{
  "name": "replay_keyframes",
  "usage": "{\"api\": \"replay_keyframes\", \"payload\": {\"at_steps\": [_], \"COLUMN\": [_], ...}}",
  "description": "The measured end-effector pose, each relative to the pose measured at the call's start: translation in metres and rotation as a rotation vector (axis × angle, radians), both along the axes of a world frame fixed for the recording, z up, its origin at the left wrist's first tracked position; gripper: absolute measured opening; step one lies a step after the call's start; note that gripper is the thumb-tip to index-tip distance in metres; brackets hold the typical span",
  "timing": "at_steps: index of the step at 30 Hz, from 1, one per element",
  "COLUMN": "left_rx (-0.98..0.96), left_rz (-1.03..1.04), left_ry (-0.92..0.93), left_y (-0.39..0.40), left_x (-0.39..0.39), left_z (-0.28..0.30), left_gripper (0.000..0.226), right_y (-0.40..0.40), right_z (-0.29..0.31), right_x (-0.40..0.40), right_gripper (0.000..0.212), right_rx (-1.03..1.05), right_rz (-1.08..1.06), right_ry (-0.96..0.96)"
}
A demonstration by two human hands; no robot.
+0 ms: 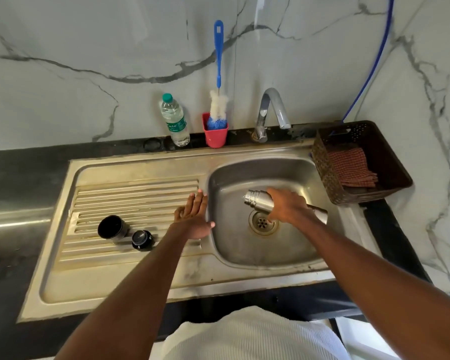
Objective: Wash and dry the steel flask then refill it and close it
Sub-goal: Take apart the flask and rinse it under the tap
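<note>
Standing at the steel sink (244,276), I judge I am in the washing step: nothing is running from the tap (272,110), and the basin looks dry around the drain (262,222). To my right the dark basket (390,193) holds the checked cloth (353,168) I will want for drying. My right hand (287,205) is wrapped round the steel flask (257,201), holding it tipped on its side over the drain, its open neck pointing left. My left hand (192,216) is empty, fingers straight, hovering at the basin's left edge. On the drainboard lie the black cup (112,227) and the stopper (142,239), both off the flask. Next I should reach my free hand for the bottle brush (218,105) in the red holder (215,136), or open the tap. The water bottle (174,120) waits for refilling.
</note>
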State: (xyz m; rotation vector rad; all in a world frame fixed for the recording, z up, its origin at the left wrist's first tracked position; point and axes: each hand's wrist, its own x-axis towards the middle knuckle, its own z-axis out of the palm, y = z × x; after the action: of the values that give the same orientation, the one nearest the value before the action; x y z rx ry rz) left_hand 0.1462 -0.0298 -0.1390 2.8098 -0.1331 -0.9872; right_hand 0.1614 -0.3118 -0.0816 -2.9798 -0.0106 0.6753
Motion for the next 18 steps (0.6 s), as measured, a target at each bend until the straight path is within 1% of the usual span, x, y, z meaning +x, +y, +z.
{"api": "replay_keyframes", "payload": {"at_steps": [3, 6, 9, 14, 18], "left_rx": [-0.015, -0.016, -0.028, -0.043, -0.053], "left_rz": [0.011, 0.006, 0.0, -0.001, -0.01], "left_ry": [-0.004, -0.014, -0.011, 0.0, 0.001], "left_y": [-0.001, 0.002, 0.002, 0.003, 0.006], "left_x": [-0.002, -0.003, -0.003, -0.003, -0.002], "left_z": [-0.001, -0.002, -0.003, -0.003, -0.007], "left_gripper": [0.092, 0.09, 0.089, 0.09, 0.091], "right_y": [-0.003, -0.002, -0.001, 0.008, 0.014], "right_z": [-0.005, -0.011, -0.013, -0.014, -0.012], "right_x": [0.002, 0.005, 0.007, 0.009, 0.014], "right_gripper": [0.074, 0.077, 0.08, 0.096, 0.083], "right_rx": [-0.089, -0.184, -0.23, -0.263, -0.276], "right_rz": [0.0, 0.002, 0.012, 0.037, 0.072], "right_ry": [0.049, 0.084, 0.095, 0.076, 0.05]}}
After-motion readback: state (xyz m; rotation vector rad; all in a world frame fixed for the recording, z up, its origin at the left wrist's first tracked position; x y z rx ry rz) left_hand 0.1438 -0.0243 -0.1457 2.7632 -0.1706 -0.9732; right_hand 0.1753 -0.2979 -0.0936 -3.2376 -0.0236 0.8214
